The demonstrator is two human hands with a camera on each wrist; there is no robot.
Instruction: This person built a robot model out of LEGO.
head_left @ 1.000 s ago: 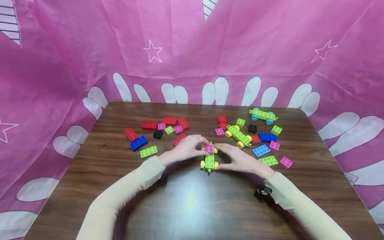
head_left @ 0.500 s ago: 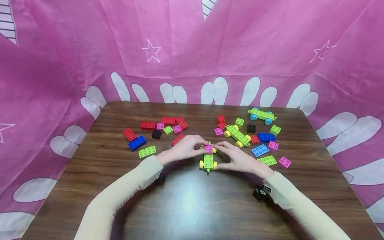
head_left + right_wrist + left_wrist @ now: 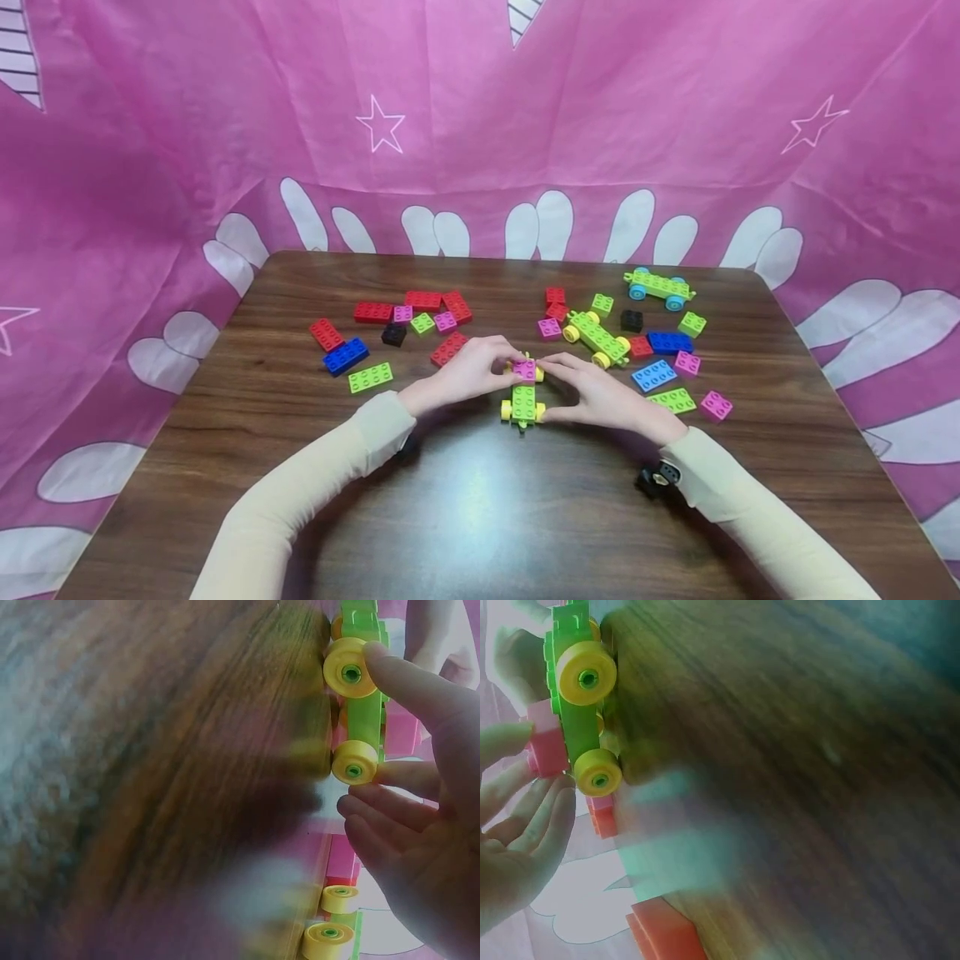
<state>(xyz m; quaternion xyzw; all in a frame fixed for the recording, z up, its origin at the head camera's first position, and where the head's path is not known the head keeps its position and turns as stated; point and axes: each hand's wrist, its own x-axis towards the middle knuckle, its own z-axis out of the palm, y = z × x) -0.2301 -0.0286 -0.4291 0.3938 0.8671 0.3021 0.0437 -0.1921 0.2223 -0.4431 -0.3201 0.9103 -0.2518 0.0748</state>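
Car: I see the green wheeled chassis [image 3: 523, 402] mid-surface, long axis running away from me.
Brick: pink brick [image 3: 523, 369] on its far end.
Left hand [image 3: 467, 372]: fingers pinching the brick.
Right hand [image 3: 600, 393]: fingers gripping the chassis, equally near.

The head view is evenly and brightly lit from above; a pale glare patch is seen on the wooden table [image 3: 480, 500], and edges are bowed by wide-angle distortion. Soft shadows are cast under the sleeves. Both wrist views are blurred, smeared and colour-tinted, with washed-out highlights.
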